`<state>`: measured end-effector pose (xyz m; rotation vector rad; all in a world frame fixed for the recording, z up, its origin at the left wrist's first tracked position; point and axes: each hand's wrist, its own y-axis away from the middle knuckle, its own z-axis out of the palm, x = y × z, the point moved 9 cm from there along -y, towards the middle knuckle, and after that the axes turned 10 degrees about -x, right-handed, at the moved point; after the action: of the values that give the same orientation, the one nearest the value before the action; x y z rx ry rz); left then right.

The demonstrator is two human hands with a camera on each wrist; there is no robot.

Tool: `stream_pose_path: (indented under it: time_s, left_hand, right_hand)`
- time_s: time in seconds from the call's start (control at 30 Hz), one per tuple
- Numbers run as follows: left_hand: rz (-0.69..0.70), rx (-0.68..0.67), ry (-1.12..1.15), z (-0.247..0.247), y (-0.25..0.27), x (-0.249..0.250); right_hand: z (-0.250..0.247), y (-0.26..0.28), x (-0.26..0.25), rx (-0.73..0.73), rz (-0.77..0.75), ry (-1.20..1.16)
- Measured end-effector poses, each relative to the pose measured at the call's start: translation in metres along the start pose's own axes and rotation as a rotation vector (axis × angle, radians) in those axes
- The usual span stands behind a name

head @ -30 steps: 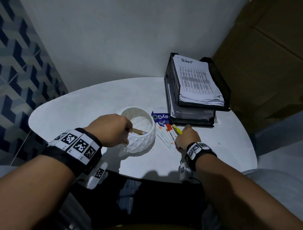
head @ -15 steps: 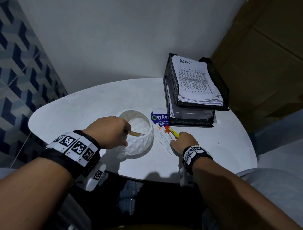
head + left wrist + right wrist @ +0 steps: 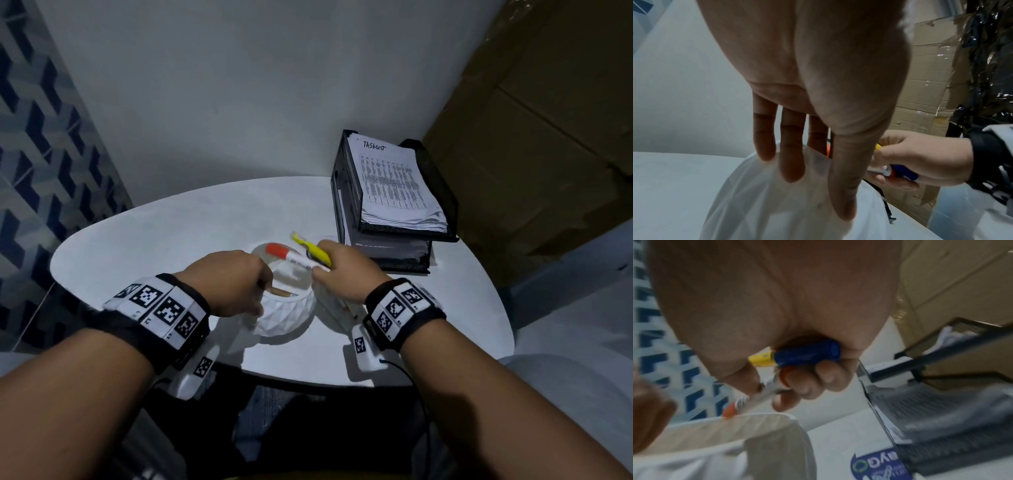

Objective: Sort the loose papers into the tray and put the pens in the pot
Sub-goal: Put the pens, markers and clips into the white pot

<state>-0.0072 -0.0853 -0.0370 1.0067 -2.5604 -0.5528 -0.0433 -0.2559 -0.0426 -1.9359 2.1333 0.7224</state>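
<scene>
My left hand (image 3: 255, 291) grips the near-left rim of the white faceted pot (image 3: 291, 313), thumb down its outer wall in the left wrist view (image 3: 844, 194). A brown pen (image 3: 279, 292) leans inside the pot by that hand. My right hand (image 3: 330, 269) holds a bundle of pens over the pot's right rim: a white marker with an orange cap (image 3: 284, 253) and a yellow highlighter (image 3: 317, 251) with a blue end (image 3: 807, 353). Its fingers curl round them. The black two-tier mesh tray (image 3: 346, 192) holds stacked papers (image 3: 394, 185).
Several white pens (image 3: 337, 308) lie on the white oval table (image 3: 171, 233) under my right wrist. A blue-and-white leaflet (image 3: 877, 467) lies in front of the tray. Cardboard boxes (image 3: 531, 154) stand to the right, and a wall is behind.
My right hand has lifted the orange-capped marker and the yellow highlighter off the table and carried them left over the pot. My left hand has stayed on the pot.
</scene>
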Motion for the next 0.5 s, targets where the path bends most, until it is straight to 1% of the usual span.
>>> stream_pose_path:
  time_s: [0.07,0.1,0.17,0.27,0.37,0.43,0.5]
  left_hand:
    - [0.011,-0.013,-0.005,0.002,0.002,0.002]
    - [0.017,-0.022,-0.012,0.003,0.003,0.004]
    - [0.028,-0.044,-0.024,0.007,0.004,0.008]
    - [0.035,-0.070,-0.038,0.012,0.003,0.014]
    - [0.038,-0.057,-0.030,0.011,0.000,0.014]
    - [0.038,-0.041,-0.029,0.008,-0.002,0.012]
    - [0.039,-0.025,-0.022,0.005,-0.003,0.010]
  right_hand:
    - [0.007,0.005,-0.016,-0.039,-0.028,0.226]
    - [0.011,0.007,-0.022,-0.047,-0.038,0.296]
    - [0.021,0.007,-0.028,-0.067,-0.055,0.320]
    - [0.034,0.006,-0.035,-0.070,-0.091,0.195]
    - [0.038,0.007,-0.039,-0.041,-0.127,-0.039]
    - [0.036,0.006,-0.035,-0.029,-0.122,-0.114]
    - [0.027,0.004,-0.024,0.014,-0.096,-0.221]
